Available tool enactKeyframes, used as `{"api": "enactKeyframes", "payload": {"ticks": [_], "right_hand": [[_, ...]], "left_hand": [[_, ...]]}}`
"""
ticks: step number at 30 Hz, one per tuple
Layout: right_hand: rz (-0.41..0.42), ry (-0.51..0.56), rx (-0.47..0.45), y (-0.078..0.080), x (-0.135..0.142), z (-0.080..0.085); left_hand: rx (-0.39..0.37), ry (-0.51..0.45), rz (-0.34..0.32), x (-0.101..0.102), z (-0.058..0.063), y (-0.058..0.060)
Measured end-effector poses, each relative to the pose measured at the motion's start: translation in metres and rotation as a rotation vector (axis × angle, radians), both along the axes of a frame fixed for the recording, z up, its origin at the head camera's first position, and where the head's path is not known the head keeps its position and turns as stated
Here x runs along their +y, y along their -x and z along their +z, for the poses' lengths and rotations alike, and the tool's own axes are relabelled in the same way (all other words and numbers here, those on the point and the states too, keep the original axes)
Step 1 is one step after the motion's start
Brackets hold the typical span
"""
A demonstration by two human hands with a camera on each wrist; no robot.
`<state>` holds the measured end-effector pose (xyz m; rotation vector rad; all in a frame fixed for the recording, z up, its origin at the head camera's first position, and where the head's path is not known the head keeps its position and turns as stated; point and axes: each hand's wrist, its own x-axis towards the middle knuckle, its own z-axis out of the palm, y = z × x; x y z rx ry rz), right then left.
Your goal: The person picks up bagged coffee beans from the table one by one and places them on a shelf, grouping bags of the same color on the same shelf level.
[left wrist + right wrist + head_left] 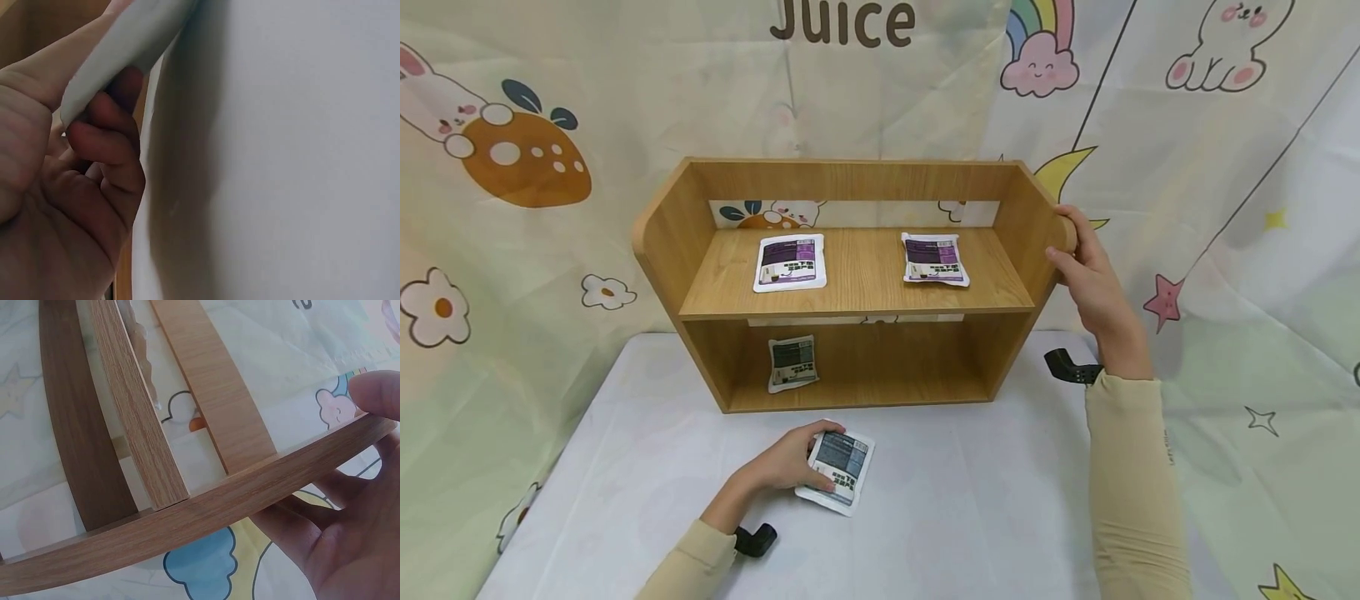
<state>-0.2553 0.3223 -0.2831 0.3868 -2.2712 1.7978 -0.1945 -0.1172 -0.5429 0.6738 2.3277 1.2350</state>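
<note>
My left hand [786, 458] grips a white sachet with a dark grey-green label [844, 462], thumb on its printed face, in front of the shelf. In the left wrist view the sachet's plain back [128, 53] is seen, with curled fingers [109, 144] under it. At the far right my right hand [1097, 287] holds the wooden two-tier shelf [865, 275] by its side panel. The right wrist view has the thumb on one face of that panel [206, 509] and the fingers behind it.
Two purple-labelled sachets, one at left [790, 262] and one at right [935, 259], lie on the upper tier. A green-labelled sachet [793, 364] leans in the lower tier's left part. The shelf stands on a white-covered table [940, 492] against a printed cloth backdrop [880, 100].
</note>
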Motion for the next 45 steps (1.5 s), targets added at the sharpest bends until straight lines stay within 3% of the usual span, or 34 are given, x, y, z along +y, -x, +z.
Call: {"api": "enactKeyframes", "payload": {"ticks": [10,20,37,45], "right_hand": [[-0.003,0.001,-0.002,0.001,0.001,-0.002],[0.003,0.010,0.009,0.003,0.001,0.000],[0.001,0.010,0.013,0.004,0.001,-0.003],[0.014,0.005,0.010,0.003,0.002,-0.003]], "left_hand": [[0.007,-0.134,0.040,0.027,-0.006,0.009],[0.023,-0.153,0.114,0.059,-0.006,0.024],[0.095,-0.157,0.139,0.104,0.006,0.053],[0.107,-0.165,0.136,0.125,0.013,0.074]]}}
